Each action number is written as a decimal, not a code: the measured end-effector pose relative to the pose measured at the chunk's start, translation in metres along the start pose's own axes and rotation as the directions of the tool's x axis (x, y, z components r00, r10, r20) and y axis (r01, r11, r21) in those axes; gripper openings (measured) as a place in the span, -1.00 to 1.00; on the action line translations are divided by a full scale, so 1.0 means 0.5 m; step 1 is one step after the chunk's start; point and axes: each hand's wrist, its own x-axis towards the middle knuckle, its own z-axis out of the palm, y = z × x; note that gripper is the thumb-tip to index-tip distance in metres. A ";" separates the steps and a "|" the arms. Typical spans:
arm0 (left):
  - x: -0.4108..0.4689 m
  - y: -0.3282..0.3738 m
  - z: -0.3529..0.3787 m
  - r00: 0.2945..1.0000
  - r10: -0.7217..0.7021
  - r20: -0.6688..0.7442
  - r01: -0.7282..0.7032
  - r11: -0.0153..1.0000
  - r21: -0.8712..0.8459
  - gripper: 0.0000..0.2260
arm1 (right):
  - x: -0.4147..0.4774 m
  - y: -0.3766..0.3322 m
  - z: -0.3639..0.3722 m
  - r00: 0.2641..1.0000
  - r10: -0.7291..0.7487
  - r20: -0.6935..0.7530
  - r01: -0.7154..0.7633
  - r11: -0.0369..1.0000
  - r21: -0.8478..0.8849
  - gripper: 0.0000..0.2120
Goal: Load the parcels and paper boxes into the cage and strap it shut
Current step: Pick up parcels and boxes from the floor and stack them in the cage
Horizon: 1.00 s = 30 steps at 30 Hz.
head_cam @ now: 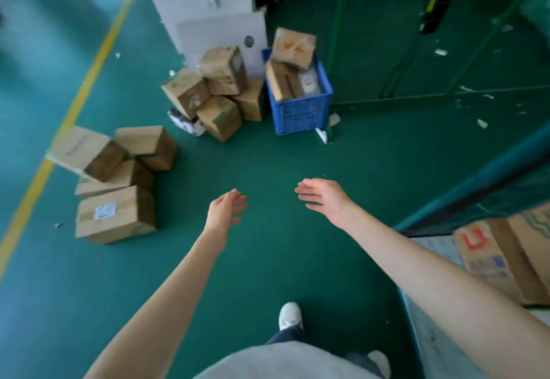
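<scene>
My left hand (226,208) and my right hand (323,197) reach out over the green floor, fingers relaxed and holding nothing. A pile of brown cardboard boxes (114,183) lies on the floor to the left, one with a white label (104,211). A second heap of boxes (218,96) sits farther ahead. Beside it stands a blue plastic crate (300,111) with parcels sticking out of it. At the right edge is the green cage frame (464,200), with boxes (506,256) inside it.
A yellow line (68,117) runs along the floor at left. White panels (220,24) lean behind the far boxes. Green poles and mesh (337,30) stand at the back right. Paper scraps litter the floor. My white shoe (290,316) is below.
</scene>
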 end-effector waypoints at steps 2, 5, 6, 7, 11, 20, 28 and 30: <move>0.024 0.007 -0.056 0.999 0.007 -0.042 -0.007 1.000 -0.014 -0.84 | 0.033 -0.021 0.063 0.999 0.006 0.033 -0.005 1.000 -0.029 -0.83; 0.055 0.013 -0.147 0.993 -0.014 -0.120 0.003 0.996 -0.089 -0.85 | 0.091 -0.059 0.163 0.996 0.017 0.090 -0.007 0.994 -0.110 -0.83; 0.070 0.010 -0.181 0.988 -0.026 -0.154 0.007 0.992 -0.123 -0.83 | 0.113 -0.072 0.202 0.993 0.028 0.118 -0.011 0.990 -0.139 -0.83; 0.078 0.008 -0.205 0.982 -0.045 -0.181 0.017 0.988 -0.150 -0.82 | 0.131 -0.080 0.231 0.990 0.035 0.139 -0.012 0.986 -0.165 -0.83; 0.115 -0.005 -0.298 0.943 -0.140 -0.302 0.047 0.955 -0.294 -0.77 | 0.209 -0.110 0.352 0.964 0.093 0.249 -0.020 0.960 -0.281 -0.80; 0.246 0.034 -0.457 0.819 -0.288 -0.497 -0.019 0.851 -0.524 -0.74 | 0.425 -0.222 0.603 0.875 0.194 0.443 0.026 0.896 -0.444 -0.78; 0.413 0.134 -0.548 0.700 -0.426 -0.573 -0.075 0.754 -0.653 -0.72 | 0.640 -0.357 0.770 0.817 0.299 0.493 0.031 0.832 -0.555 -0.71; 0.446 0.149 -0.561 0.688 -0.448 -0.571 -0.083 0.733 -0.675 -0.72 | 0.675 -0.375 0.797 0.815 0.315 0.486 0.021 0.822 -0.569 -0.72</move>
